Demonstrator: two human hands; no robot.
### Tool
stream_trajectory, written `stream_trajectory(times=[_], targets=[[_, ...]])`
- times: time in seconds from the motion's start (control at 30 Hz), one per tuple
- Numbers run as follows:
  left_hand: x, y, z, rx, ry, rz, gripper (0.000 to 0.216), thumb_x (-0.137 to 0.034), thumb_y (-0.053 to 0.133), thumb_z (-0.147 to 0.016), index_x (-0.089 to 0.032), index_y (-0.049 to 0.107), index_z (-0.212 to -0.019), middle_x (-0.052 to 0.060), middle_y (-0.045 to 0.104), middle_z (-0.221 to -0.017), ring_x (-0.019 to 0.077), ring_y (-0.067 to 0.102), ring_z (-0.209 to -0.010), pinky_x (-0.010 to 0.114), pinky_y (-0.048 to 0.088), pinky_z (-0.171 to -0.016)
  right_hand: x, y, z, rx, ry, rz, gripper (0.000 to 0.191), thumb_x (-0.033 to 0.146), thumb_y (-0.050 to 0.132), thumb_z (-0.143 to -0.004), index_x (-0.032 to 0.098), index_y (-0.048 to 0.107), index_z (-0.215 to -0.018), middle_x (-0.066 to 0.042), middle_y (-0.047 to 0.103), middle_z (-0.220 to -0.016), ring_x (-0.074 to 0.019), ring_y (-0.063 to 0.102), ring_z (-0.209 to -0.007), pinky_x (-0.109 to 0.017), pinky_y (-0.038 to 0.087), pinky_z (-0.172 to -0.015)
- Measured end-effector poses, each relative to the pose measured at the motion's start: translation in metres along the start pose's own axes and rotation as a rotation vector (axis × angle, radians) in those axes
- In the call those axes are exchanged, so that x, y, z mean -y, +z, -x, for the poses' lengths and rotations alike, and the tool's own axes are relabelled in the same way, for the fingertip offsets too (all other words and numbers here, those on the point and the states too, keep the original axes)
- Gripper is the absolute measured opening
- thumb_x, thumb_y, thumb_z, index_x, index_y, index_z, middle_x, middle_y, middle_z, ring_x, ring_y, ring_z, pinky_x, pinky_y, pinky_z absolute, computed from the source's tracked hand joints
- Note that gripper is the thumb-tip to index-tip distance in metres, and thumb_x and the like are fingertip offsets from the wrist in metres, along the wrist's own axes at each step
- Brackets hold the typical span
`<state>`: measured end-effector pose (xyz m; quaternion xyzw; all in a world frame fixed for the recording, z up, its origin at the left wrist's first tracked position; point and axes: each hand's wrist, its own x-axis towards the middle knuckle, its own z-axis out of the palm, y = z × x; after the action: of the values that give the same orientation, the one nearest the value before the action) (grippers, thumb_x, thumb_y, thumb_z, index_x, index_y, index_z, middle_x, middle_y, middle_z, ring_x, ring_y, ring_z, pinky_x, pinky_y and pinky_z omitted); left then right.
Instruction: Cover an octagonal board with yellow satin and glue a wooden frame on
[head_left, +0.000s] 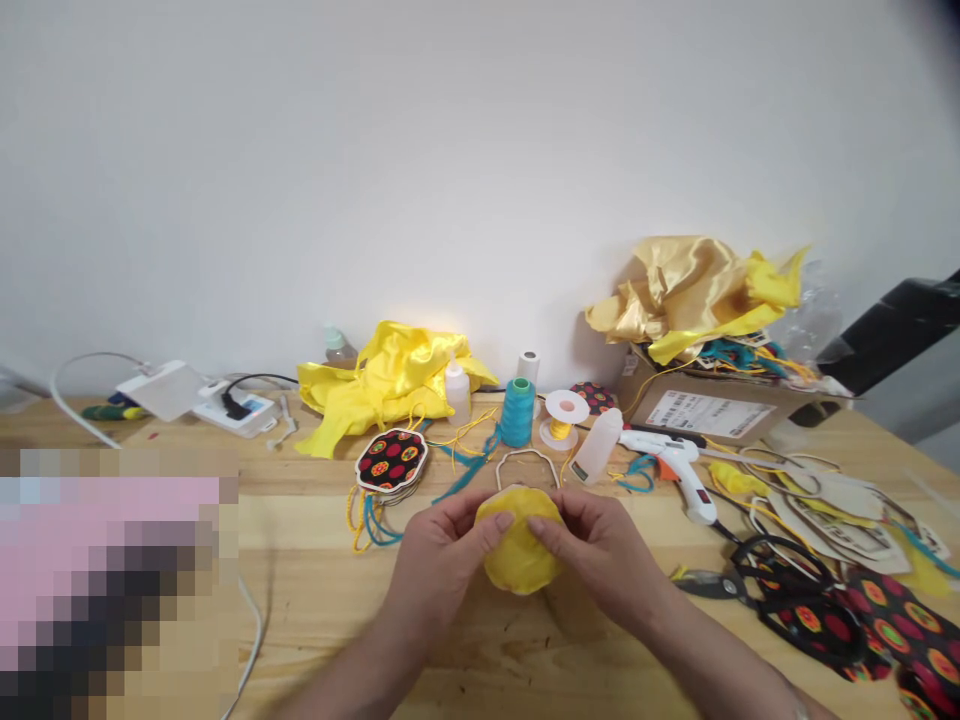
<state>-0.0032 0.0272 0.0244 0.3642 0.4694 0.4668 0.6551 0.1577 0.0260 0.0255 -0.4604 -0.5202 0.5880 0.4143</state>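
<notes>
The left hand [442,548] and right hand [602,543], thumbs in front, fingers curled, pinch the round yellow fabric [523,562] at its ten and two o'clock, over the desk [322,600]. Uneven tugging could pucker it; a slackened pinch might drop it.

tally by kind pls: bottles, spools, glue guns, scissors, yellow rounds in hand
Bottles: 3 (upright translucent squeeze bottle, leaning translucent plastic bottle, clear green-capped bottle)
Spools: 3 (teal thread cone, white cone, white flanged spool with yellow thread)
Glue guns: 1 (white plastic glue gun)
Scissors: 1 (black-handled scissors)
Yellow rounds: 1 (round yellow fabric piece, between left hand and right hand)
Total: 9
</notes>
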Motion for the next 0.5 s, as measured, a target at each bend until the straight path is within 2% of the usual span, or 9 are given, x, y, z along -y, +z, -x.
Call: stream_trajectory(times=[0.23, 0.3, 0.4, 0.5], targets=[[-0.001, 0.0, 0.002, -0.044, 0.004, -0.116, 0.026, -0.035, 0.077, -0.063, -0.015, 0.076, -0.08, 0.004, 0.075, -0.07, 0.0195, 0.064, -0.06, 0.026, 0.05, -0.056, 0.002, -0.001, 0.002, 0.032, -0.023, 0.088, 0.025, 0.039, 0.062, -0.076, 0.017, 0.07, -0.084, -0.002, 0.068, -0.076, -0.0164, 0.06, -0.066, -0.027, 0.048, -0.06], [-0.001, 0.0, 0.003, -0.031, -0.001, -0.125, 0.026, -0.036, 0.077, -0.064, -0.016, 0.076, -0.08, 0.005, 0.074, -0.07, 0.0198, 0.064, -0.061, 0.026, 0.05, -0.057, 0.008, -0.005, 0.003, 0.039, -0.047, 0.185, 0.025, 0.038, 0.06, -0.078, 0.017, 0.07, -0.09, -0.003, 0.069, -0.079, -0.0163, 0.06, -0.068, -0.026, 0.047, -0.06], [0.001, 0.001, 0.004, -0.003, 0.008, -0.147, 0.026, -0.035, 0.076, -0.066, -0.018, 0.076, -0.085, 0.004, 0.075, -0.072, 0.0205, 0.065, -0.065, 0.026, 0.05, -0.06, 0.017, -0.012, 0.003, -0.032, -0.114, 0.4, 0.028, 0.036, 0.061, -0.078, 0.017, 0.069, -0.097, -0.004, 0.069, -0.082, -0.0168, 0.059, -0.071, -0.027, 0.045, -0.061], [0.002, 0.002, 0.005, 0.026, 0.019, -0.197, 0.024, -0.035, 0.074, -0.068, -0.019, 0.077, -0.086, 0.003, 0.075, -0.072, 0.0191, 0.065, -0.064, 0.024, 0.049, -0.059, 0.021, -0.016, 0.0, -0.089, -0.177, 0.448, 0.023, 0.034, 0.061, -0.079, 0.017, 0.071, -0.091, -0.005, 0.07, -0.084, -0.0174, 0.06, -0.074, -0.027, 0.045, -0.064]])
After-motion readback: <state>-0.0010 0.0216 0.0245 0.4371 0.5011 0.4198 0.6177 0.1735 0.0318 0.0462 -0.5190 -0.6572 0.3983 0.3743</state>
